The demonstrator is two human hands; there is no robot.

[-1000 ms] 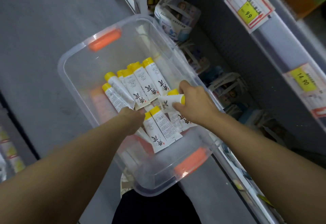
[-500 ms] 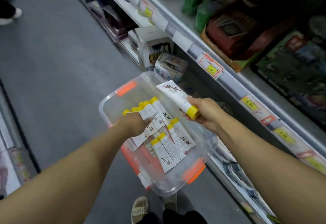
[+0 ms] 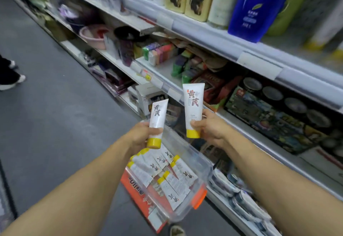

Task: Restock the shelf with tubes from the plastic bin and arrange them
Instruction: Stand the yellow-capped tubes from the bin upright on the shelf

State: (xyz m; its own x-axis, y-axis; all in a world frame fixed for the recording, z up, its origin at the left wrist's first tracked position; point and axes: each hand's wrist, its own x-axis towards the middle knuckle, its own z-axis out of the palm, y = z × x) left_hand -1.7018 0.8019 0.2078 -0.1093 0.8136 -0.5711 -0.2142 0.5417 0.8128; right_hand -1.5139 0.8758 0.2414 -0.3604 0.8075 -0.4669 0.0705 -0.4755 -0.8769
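Tubes are up: left hand grips 1 tube, right hand grips another, both caps down above the bin at 6 o'clock. With shelves at 2 o'clock crowded, either could knock stock over or slip.

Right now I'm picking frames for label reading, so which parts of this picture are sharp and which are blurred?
Head view: sharpest at centre, where the print on the tube in the left hand and the tube in the right hand is legible; the blue bottle and far shelves smear with motion blur; shelf edges bow from the wide-angle lens; lighting dim and even.
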